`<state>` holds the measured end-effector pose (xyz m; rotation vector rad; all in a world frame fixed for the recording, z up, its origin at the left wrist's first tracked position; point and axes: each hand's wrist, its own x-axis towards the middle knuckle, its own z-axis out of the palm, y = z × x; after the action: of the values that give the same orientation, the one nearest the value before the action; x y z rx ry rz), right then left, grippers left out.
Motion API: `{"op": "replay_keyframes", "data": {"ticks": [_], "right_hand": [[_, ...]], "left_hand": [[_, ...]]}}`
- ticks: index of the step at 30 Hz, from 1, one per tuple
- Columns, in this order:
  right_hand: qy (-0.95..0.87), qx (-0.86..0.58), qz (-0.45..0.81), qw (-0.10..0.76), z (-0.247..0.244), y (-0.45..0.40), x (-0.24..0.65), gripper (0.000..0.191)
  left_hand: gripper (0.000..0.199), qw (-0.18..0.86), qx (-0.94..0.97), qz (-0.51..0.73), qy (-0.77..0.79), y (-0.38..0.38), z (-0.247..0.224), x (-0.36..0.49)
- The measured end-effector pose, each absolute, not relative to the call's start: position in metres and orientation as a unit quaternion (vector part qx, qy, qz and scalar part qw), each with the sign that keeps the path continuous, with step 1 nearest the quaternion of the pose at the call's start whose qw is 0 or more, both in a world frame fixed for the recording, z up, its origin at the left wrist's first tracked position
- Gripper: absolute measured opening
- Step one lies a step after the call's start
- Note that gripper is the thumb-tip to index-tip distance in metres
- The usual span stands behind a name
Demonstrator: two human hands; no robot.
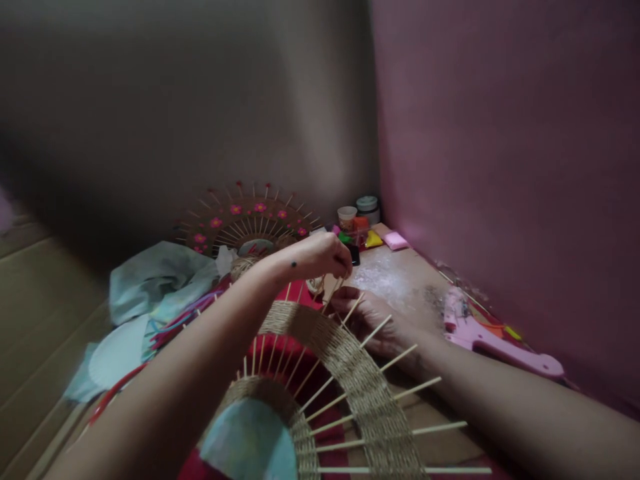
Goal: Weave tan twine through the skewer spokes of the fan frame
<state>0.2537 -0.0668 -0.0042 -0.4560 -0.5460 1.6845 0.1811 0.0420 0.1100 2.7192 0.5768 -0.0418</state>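
A pink wall (510, 167) rises at the right. The woven frame (365, 387), sticks jutting beyond its twine bands, fills the lower middle. Behind it, a flowered fan-like piece (260, 208) stands by the darker wall. A pink glue gun (475, 333) lies right. The right hand (370, 323) and left hand (330, 257) are near each other at the frame's far edge, fingers bent; I cannot tell what they grip. Beyond stands a small cup (347, 217).

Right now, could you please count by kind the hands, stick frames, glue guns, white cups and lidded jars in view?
Left hand, right hand: 2
Near stick frame, flowered stick frame: 2
Glue gun: 1
White cup: 1
Lidded jar: 1
Total: 7
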Motion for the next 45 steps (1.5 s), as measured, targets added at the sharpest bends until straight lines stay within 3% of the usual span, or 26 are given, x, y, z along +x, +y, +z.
{"op": "replay_keyframes", "data": {"ticks": [8, 15, 21, 28, 36, 45], "right_hand": [[-0.237, -0.266, 0.732, 0.582, -0.002, -0.067, 0.256, 0.01], [-0.24, -0.272, 0.726, 0.584, -0.001, -0.07, 0.257, 0.012], [-0.25, -0.271, 0.726, 0.581, -0.003, -0.068, 0.258, 0.01], [-0.261, -0.256, 0.73, 0.577, -0.01, -0.063, 0.26, 0.012], [-0.251, -0.288, 0.734, 0.561, -0.001, -0.069, 0.261, 0.013], [-0.266, -0.248, 0.75, 0.553, -0.005, -0.068, 0.262, 0.014]], "left_hand": [[0.019, 0.202, 0.944, -0.031, 0.258, 0.065, 0.118, 0.156], [0.019, 0.262, 0.936, 0.03, 0.232, 0.057, 0.122, 0.145], [0.017, 0.248, 0.938, 0.057, 0.236, 0.038, 0.125, 0.128], [0.018, 0.16, 0.951, 0.13, 0.228, 0.021, 0.118, 0.103], [0.016, 0.225, 0.912, 0.158, 0.304, 0.016, 0.101, 0.083], [0.017, 0.157, 0.908, 0.21, 0.326, 0.009, 0.092, 0.084]]}}
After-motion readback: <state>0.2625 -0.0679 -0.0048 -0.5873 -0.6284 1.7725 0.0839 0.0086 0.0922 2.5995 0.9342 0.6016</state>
